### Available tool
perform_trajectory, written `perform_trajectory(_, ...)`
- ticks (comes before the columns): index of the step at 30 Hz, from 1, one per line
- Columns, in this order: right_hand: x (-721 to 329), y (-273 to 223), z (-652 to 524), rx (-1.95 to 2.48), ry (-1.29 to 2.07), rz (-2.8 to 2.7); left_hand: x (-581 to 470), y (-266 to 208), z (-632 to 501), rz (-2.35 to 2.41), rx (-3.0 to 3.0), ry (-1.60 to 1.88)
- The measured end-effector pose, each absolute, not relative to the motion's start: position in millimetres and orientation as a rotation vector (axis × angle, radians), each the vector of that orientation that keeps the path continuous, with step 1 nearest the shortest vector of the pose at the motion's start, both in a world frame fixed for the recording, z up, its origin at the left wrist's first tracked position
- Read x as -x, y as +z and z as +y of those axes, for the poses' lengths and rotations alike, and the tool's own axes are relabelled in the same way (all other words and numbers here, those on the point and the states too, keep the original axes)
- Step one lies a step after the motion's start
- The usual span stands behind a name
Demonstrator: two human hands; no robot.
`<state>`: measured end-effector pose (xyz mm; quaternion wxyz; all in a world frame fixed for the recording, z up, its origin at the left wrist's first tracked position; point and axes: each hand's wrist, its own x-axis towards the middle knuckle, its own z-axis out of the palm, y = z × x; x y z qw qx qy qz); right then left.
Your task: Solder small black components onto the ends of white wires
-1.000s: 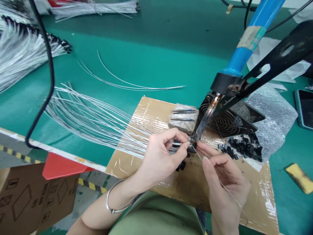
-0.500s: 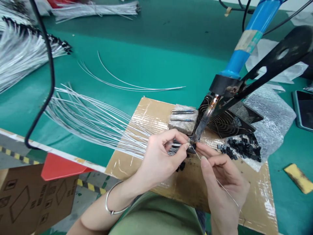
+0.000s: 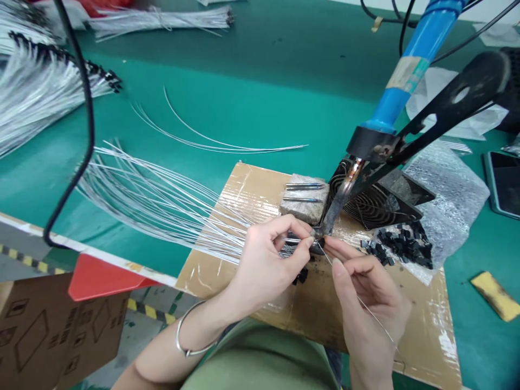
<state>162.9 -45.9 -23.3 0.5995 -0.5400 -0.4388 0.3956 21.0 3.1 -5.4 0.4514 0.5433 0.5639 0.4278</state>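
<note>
My left hand (image 3: 272, 260) is closed in a pinch beside the tip of a blue-handled soldering iron (image 3: 345, 192). What sits between its thumb and forefinger is too small to make out. A bunch of thin white wires (image 3: 174, 211) runs from the left to beneath this hand. My right hand (image 3: 369, 309) is closed on a thin strand of solder wire (image 3: 376, 317), which passes through the fingers up to the iron's tip. Under the fingertips lies a small dark block, mostly hidden. Black pieces (image 3: 404, 244) are heaped on plastic just right of my right hand.
A black metal bracket (image 3: 442, 108) holds the iron over a cardboard sheet (image 3: 239, 189). On it stand a grey block with metal tips (image 3: 304, 208) and a black fan guard (image 3: 365, 208). A yellow sponge (image 3: 495, 295) and a phone (image 3: 504, 184) lie right; a black cable (image 3: 87, 108) hangs left.
Both hands keep almost the same pose at the iron's tip. My right hand has shifted very slightly left; the view has moved a little.
</note>
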Motion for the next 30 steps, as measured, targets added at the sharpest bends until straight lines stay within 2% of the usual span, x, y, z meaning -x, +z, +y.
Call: perform_trajectory(30,-162.0,-27.1,-46.5,1.321,0.798,-1.073,-23.6,-6.6,2.0,1.408,-1.438,1.098)
